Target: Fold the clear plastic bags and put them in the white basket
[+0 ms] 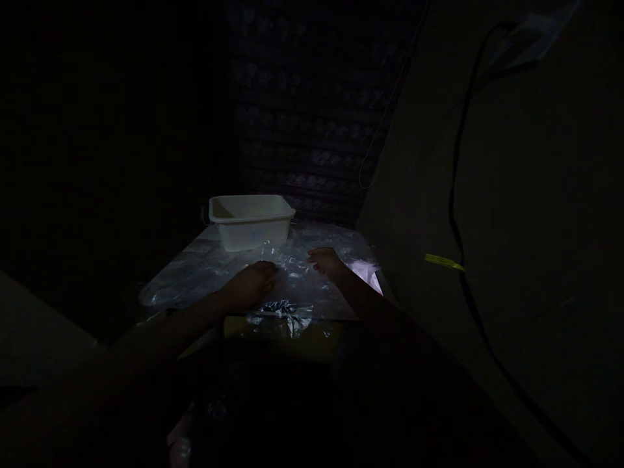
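Note:
Crinkled clear plastic film [292, 273] shines between my two hands over a low table. My left hand [253, 283] is closed on the film, with its fingers curled and mostly in shadow. My right hand [325, 261] is also closed, its thumb and fingers pinching the film a short way to the right. Part of the film hangs over the table's front edge in shiny folds. Dim light hides exactly where the film starts and ends.
An off-white plastic tub [253, 231] stands at the back left of the table [205, 247]. A bright pinkish sheet [365, 274] lies by the right edge. On the right wall hangs a black cable [453, 195] with a yellow tag [442, 261]. Patterned fabric [312, 130] hangs behind.

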A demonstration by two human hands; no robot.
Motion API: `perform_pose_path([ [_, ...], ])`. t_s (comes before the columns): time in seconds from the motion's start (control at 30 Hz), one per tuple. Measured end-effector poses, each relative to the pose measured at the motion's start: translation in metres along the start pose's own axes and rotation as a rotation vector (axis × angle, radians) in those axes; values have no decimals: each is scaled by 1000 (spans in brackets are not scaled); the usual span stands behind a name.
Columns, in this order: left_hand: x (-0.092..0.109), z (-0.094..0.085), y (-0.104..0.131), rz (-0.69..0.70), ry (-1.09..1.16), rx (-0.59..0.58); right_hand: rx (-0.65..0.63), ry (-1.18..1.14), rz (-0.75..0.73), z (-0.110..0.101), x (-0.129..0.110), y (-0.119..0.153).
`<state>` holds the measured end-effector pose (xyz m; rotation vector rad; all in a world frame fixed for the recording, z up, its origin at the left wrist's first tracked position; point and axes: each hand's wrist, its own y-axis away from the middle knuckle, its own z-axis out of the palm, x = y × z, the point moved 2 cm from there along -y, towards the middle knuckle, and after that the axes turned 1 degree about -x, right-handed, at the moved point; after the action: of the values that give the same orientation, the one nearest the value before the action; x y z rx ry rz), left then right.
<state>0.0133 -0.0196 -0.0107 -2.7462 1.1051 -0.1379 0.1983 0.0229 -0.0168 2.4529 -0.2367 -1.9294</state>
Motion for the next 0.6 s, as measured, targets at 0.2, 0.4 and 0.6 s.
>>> perform_pose_path([
  [0.2,24,25,12,101,34,-99,51,-216,36,6,-11,5],
  [0.4,24,30,14,83,-26,-180,93,402,-299,4,-13,3],
  [0.6,32,34,19,56,-16,-260,-204,1160,-792,20,-5,20],
])
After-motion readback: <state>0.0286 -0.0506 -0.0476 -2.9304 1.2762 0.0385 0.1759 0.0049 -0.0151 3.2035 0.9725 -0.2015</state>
